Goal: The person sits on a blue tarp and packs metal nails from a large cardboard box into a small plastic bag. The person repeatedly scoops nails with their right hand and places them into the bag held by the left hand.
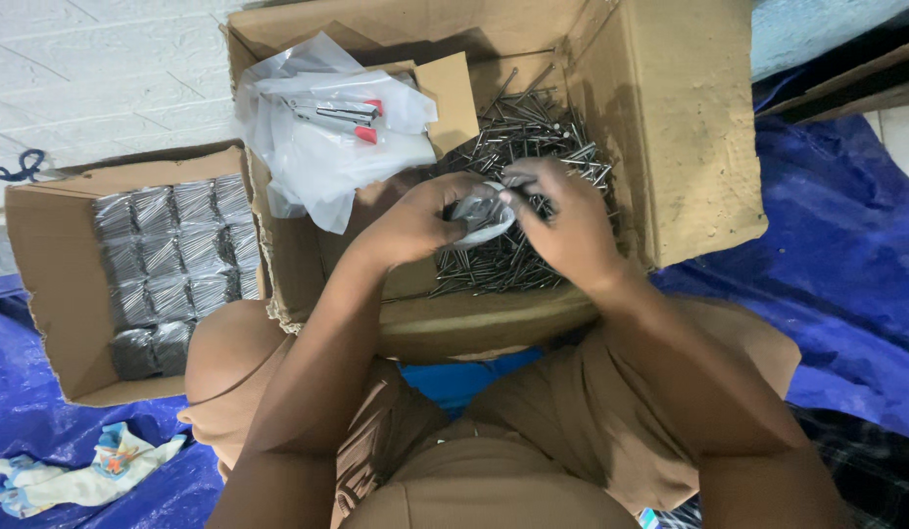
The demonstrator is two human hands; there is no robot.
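From the head camera, looking down, the person sits with knees apart on a blue tarp (846, 255). A big cardboard box (690, 127) stands open in front of them. It holds a heap of loose grey nails (518, 147).

Both hands are over the nails, close together. The left hand (415, 220) is curled around a small clear plastic bag (477, 211) and grips it from the left side. The right hand (562, 220) is bent at the bag's other side, and its fingertips (513, 194) pinch at the bag's top. The bag sits between the two hands, just above the nail heap. I cannot tell how many nails are inside it.

In the back left part of the big box lies a pile of empty clear plastic bags (327, 147). A silver stapler with red ends (337, 113) rests on top of them.

To the left stands a smaller open cardboard box (43, 284). It is filled with rows of packed nail bags (170, 264), side by side.

A crumpled cloth (92, 470) in white and blue lies on the tarp near the left knee.
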